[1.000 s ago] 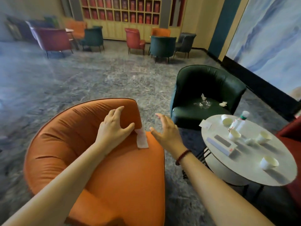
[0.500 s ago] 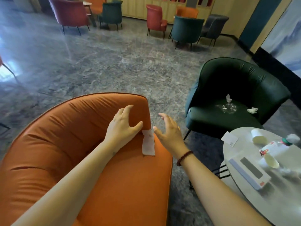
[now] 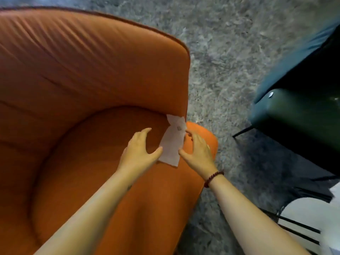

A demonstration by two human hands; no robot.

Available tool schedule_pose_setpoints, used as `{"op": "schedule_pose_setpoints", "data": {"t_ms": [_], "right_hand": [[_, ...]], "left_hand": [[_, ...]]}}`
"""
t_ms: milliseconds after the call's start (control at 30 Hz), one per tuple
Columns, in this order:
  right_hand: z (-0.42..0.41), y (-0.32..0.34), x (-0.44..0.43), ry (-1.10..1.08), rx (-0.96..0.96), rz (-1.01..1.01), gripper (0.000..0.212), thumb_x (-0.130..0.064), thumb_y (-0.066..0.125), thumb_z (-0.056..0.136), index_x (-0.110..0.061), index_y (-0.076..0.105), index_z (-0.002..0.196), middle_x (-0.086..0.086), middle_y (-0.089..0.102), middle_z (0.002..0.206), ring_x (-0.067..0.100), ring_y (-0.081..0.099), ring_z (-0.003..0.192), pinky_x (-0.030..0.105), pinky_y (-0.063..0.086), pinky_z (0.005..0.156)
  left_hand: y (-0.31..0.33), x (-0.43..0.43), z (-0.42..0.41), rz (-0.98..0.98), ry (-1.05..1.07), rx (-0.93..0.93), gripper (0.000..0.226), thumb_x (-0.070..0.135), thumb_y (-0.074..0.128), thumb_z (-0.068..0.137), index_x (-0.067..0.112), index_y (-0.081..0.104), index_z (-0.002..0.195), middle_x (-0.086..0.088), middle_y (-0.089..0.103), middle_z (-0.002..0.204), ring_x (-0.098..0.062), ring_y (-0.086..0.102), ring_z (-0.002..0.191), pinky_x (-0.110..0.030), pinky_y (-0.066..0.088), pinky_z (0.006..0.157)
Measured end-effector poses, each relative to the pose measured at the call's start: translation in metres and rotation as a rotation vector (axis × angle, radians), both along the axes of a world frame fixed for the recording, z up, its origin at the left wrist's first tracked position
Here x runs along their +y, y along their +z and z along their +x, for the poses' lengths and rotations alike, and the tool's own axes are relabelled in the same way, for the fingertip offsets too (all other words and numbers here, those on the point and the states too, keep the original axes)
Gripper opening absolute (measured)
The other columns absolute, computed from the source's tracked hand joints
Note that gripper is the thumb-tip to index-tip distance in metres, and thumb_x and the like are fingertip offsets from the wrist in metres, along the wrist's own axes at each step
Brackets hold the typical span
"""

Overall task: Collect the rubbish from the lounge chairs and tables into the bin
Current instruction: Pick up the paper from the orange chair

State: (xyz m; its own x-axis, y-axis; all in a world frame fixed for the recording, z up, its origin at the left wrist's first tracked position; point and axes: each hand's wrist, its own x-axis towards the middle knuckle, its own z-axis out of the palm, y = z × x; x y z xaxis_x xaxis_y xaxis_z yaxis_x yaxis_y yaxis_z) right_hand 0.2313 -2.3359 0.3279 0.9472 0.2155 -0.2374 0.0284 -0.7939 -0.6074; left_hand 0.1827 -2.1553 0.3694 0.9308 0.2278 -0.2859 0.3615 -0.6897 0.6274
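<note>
With fingers spread and gripping nothing, the left hand (image 3: 139, 150) and the right hand (image 3: 197, 153) flank a flat paper scrap (image 3: 173, 142), which lies on the right of the orange lounge chair (image 3: 92, 70) seat, thumbs at its edges, with a dark green chair (image 3: 294, 111) far right.

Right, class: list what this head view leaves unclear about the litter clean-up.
Head view:
Bin: nowhere in frame.
White round table: cut off by the right edge.
Dark green armchair: motion-blurred, litter unreadable.
Thin white paper scrap: blur hides whether left hand or right hand touches it.
</note>
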Motion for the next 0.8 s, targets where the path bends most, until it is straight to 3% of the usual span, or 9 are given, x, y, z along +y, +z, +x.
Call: {"op": "schedule_pose_setpoints", "data": {"t_ms": [167,267,367,500,567,633,733,800], "right_hand": [[0.025,-0.095,0.015,0.226,-0.028,-0.194,0.101,-0.043,0.072,0.066,-0.026,0.012,0.145,0.003,0.01,0.155,0.024,0.005,0.141,0.044,0.017,0.103],[0.026,-0.129,0.019,0.232,-0.011,-0.274,0.107,-0.047,0.073,0.062,-0.025,0.009,0.145,0.005,0.019,0.152,0.025,0.016,0.138,0.043,0.024,0.097],[0.023,-0.143,0.021,0.138,-0.024,-0.205,0.088,-0.038,0.074,0.066,-0.018,0.03,0.139,0.008,0.042,0.137,0.03,0.037,0.122,0.038,0.028,0.087],[0.013,-0.14,0.025,0.07,0.001,0.044,0.033,-0.006,0.061,0.069,-0.005,0.06,0.102,0.016,0.063,0.104,0.037,0.055,0.1,0.034,0.038,0.074],[0.007,-0.135,0.025,0.115,-0.058,-0.043,0.02,-0.006,0.061,0.068,-0.004,0.062,0.089,0.016,0.06,0.101,0.035,0.05,0.1,0.03,0.026,0.074],[0.003,-0.126,0.025,0.129,-0.098,-0.016,0.018,-0.006,0.068,0.065,-0.004,0.062,0.082,0.016,0.056,0.11,0.033,0.044,0.108,0.031,0.024,0.079],[0.002,-0.097,0.028,0.168,-0.084,0.193,0.023,-0.003,0.073,0.062,-0.002,0.057,0.078,0.015,0.055,0.121,0.029,0.047,0.115,0.036,0.037,0.09],[0.003,-0.073,0.03,0.176,-0.082,0.305,0.029,0.003,0.072,0.059,-0.009,0.05,0.073,0.014,0.058,0.115,0.026,0.053,0.109,0.03,0.042,0.081]], "left_hand": [[-0.086,-0.007,-0.005,0.011,0.061,0.153,0.068,0.047,0.057,0.08,0.03,0.029,0.139,0.001,0.036,0.143,-0.021,0.039,0.128,-0.03,0.033,0.091],[-0.111,-0.01,-0.01,-0.023,0.079,0.2,0.067,0.044,0.059,0.08,0.025,0.032,0.139,-0.004,0.04,0.14,-0.024,0.04,0.127,-0.028,0.032,0.089],[-0.118,-0.015,-0.014,-0.047,0.087,0.213,0.066,0.037,0.061,0.081,0.021,0.033,0.139,-0.005,0.042,0.138,-0.023,0.042,0.126,-0.026,0.033,0.092],[-0.116,-0.019,-0.014,-0.059,0.078,0.215,0.066,0.033,0.062,0.081,0.018,0.034,0.139,-0.006,0.041,0.139,-0.024,0.042,0.126,-0.036,0.037,0.102],[-0.111,-0.02,-0.013,-0.063,0.082,0.206,0.066,0.035,0.061,0.08,0.019,0.034,0.139,-0.005,0.041,0.139,-0.024,0.042,0.126,-0.036,0.037,0.101],[-0.104,-0.02,-0.012,-0.065,0.082,0.187,0.067,0.037,0.06,0.079,0.021,0.034,0.138,-0.004,0.04,0.14,-0.024,0.041,0.127,-0.036,0.035,0.099],[-0.087,-0.02,-0.009,-0.057,0.073,0.136,0.071,0.038,0.062,0.076,0.023,0.032,0.139,0.0,0.038,0.141,-0.021,0.038,0.129,-0.032,0.035,0.096],[-0.07,-0.018,-0.005,-0.063,0.042,0.083,0.08,0.038,0.065,0.073,0.024,0.026,0.141,0.001,0.034,0.144,-0.019,0.036,0.13,-0.027,0.033,0.093]]}}
